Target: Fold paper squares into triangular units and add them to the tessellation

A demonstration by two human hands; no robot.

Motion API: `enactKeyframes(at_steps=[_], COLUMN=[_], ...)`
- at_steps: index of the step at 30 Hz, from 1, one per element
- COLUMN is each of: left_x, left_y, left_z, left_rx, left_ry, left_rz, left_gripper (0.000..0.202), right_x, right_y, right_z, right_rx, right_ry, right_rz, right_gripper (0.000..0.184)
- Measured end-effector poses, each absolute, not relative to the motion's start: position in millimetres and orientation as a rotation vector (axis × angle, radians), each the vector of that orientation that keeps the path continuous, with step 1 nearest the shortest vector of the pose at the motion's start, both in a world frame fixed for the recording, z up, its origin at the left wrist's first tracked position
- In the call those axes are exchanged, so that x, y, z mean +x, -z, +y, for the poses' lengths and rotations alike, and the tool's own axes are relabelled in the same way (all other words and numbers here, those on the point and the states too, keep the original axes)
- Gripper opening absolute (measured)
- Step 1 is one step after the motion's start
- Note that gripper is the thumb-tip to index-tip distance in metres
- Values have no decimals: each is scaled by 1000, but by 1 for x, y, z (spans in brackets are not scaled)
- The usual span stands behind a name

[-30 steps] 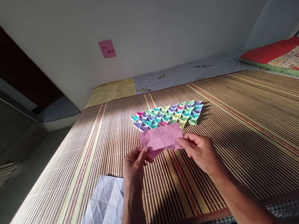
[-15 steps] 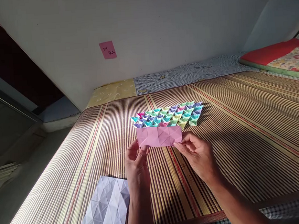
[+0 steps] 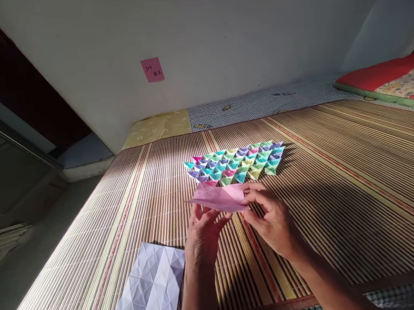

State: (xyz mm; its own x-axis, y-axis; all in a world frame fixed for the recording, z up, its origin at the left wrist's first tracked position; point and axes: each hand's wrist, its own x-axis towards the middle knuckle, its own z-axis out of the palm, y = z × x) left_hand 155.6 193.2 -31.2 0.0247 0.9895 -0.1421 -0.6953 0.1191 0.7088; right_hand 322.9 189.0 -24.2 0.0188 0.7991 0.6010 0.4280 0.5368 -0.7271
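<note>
A pink sheet of creased paper (image 3: 219,199) is held up above the mat, tilted and opening out along its folds. My right hand (image 3: 269,212) pinches its right end between thumb and fingers. Under its left part, my left hand (image 3: 204,229) supports the sheet with bent fingers, some hidden behind the paper. Just beyond lie several rows of small folded paper pieces (image 3: 234,163) in green, blue, purple, yellow and pink. A white-lilac sheet of paper (image 3: 149,286) with a grid of creases rests left of my left forearm.
A striped bamboo mat (image 3: 336,164) covers the bed. At the back right sits a folded red and flowered quilt (image 3: 376,75). A pink note (image 3: 152,69) with handwriting is stuck on the wall. The mat's left edge drops to the floor, where stacked papers (image 3: 5,237) lie.
The pink paper has gone from upright and flat-faced to tilted and partly opened. My left hand has shifted right and beneath it, while my right hand keeps hold of the right end.
</note>
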Motion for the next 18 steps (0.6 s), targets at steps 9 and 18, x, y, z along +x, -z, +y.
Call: enactKeyframes(at_steps=[9,18], left_x=[132,138], left_y=[26,30], left_z=[195,199], left_rx=[855,746], left_ry=[-1435,-1444], left_rz=[795,887], left_gripper=[43,27], right_x=[327,324], right_y=[26,31], right_z=[190,188], right_rx=[-1015,-994], right_ry=[-464,-780], right_rz=[-1641,-1530], right_gripper=[12,15])
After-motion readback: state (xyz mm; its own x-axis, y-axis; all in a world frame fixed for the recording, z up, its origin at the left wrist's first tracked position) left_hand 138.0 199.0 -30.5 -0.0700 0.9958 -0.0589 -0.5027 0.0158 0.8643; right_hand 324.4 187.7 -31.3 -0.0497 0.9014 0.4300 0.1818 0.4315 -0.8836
